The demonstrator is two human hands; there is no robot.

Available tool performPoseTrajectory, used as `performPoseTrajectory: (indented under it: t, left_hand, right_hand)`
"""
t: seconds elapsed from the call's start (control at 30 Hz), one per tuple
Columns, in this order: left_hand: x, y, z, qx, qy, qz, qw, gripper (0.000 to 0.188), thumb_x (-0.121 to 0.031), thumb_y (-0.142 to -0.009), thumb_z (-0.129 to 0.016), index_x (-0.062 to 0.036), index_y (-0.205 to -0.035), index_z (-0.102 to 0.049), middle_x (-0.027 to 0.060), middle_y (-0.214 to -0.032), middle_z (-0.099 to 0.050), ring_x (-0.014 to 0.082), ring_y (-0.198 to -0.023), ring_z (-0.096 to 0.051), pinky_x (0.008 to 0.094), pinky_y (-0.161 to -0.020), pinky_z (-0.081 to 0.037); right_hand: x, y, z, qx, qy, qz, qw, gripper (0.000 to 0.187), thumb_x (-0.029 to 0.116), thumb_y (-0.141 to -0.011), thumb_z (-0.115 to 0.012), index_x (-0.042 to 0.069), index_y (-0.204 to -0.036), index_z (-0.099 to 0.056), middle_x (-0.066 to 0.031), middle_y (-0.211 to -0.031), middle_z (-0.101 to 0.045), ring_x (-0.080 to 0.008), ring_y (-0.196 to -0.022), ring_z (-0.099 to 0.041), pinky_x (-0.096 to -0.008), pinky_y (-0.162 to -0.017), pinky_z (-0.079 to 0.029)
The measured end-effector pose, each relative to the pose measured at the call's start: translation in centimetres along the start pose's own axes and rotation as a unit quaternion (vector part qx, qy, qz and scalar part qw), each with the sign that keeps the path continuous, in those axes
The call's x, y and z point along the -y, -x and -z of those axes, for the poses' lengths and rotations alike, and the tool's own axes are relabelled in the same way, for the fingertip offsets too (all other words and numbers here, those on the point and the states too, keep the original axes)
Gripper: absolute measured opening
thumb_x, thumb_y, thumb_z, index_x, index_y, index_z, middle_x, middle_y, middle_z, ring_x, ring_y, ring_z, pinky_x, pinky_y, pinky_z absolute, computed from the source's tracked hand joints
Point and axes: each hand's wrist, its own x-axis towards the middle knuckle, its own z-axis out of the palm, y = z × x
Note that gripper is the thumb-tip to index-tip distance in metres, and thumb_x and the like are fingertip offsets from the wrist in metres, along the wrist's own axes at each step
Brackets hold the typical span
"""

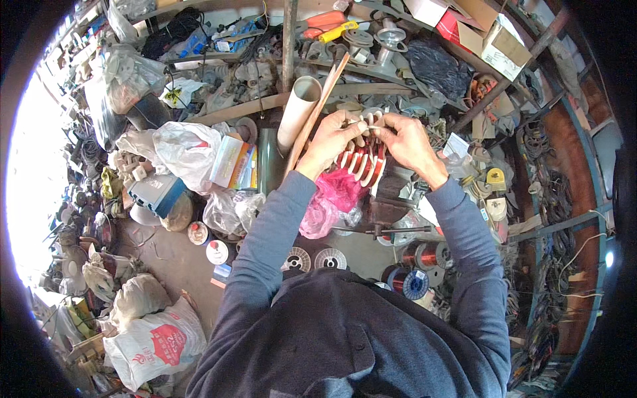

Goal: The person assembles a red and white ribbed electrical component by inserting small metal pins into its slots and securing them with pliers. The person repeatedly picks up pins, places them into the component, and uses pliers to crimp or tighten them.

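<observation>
Both my hands meet at the upper middle, over a row of white discs [361, 167] with reddish copper wire [348, 158] wound between them. My left hand [334, 137] is closed, its thumb and fingers pinched together at the top of this stack. Close beside it, my right hand [406, 140] pinches at the same spot. What lies between the fingertips is small and pale, and I cannot make it out. Below the left hand, a crumpled pink plastic bag [342, 189] sits next to the discs.
A pale tube [298, 109] and a wooden strip [318, 109] stand left of my hands. Wire spools [415, 284] lie near my right arm. A dark rod [408, 230] extends between my arms. Cluttered shelves fill the back; a white sack [156, 341] lies at lower left.
</observation>
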Motion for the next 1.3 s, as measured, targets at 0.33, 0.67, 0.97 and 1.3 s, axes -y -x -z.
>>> performPoseTrajectory:
  t: [0.33,0.67,0.97,1.3]
  left_hand:
    - [0.7,-0.3,0.8,0.027,-0.106,-0.075,0.991,0.023,0.006,-0.088,-0.071,-0.0040,-0.101,-0.056,0.0043,-0.097,-0.065,0.0118,-0.089,-0.063,0.0271,-0.080,-0.054]
    - [1.1,1.0,-1.8,-0.180,-0.415,-0.254,0.855,0.017,-0.009,-0.088,-0.072,-0.0016,-0.098,-0.061,0.0200,-0.096,-0.066,0.0421,-0.089,-0.066,0.0469,-0.076,-0.055]
    - [2.3,2.0,-3.0,-0.236,-0.407,-0.308,0.827,0.012,-0.006,-0.085,-0.073,-0.0018,-0.089,-0.063,0.0151,-0.086,-0.063,0.0368,-0.080,-0.064,0.0467,-0.072,-0.051]
    - [3.3,6.3,-2.2,-0.199,-0.437,-0.290,0.828,0.024,-0.013,-0.086,-0.076,-0.0032,-0.075,-0.056,0.0136,-0.071,-0.059,0.0374,-0.070,-0.056,0.0467,-0.067,-0.046]
  right_hand:
    - [-1.4,-1.3,-0.2,0.044,0.002,0.024,0.999,0.021,0.012,-0.090,-0.067,-0.001,-0.106,-0.071,-0.0178,-0.097,-0.070,-0.0346,-0.093,-0.069,-0.0419,-0.083,-0.054]
    - [-3.7,-1.8,-1.3,0.070,0.038,0.056,0.995,0.022,0.015,-0.089,-0.072,-0.003,-0.102,-0.070,-0.0176,-0.105,-0.067,-0.0351,-0.098,-0.066,-0.0407,-0.087,-0.052]
    - [-3.2,-3.7,-2.2,0.092,-0.054,-0.107,0.988,0.031,0.029,-0.091,-0.068,-0.001,-0.094,-0.072,-0.0227,-0.084,-0.070,-0.0379,-0.082,-0.070,-0.0464,-0.076,-0.054]
    - [-3.4,-3.9,-2.1,-0.078,0.151,0.016,0.985,0.020,0.019,-0.088,-0.064,0.000,-0.090,-0.063,-0.0213,-0.094,-0.069,-0.0437,-0.092,-0.065,-0.0516,-0.080,-0.051]
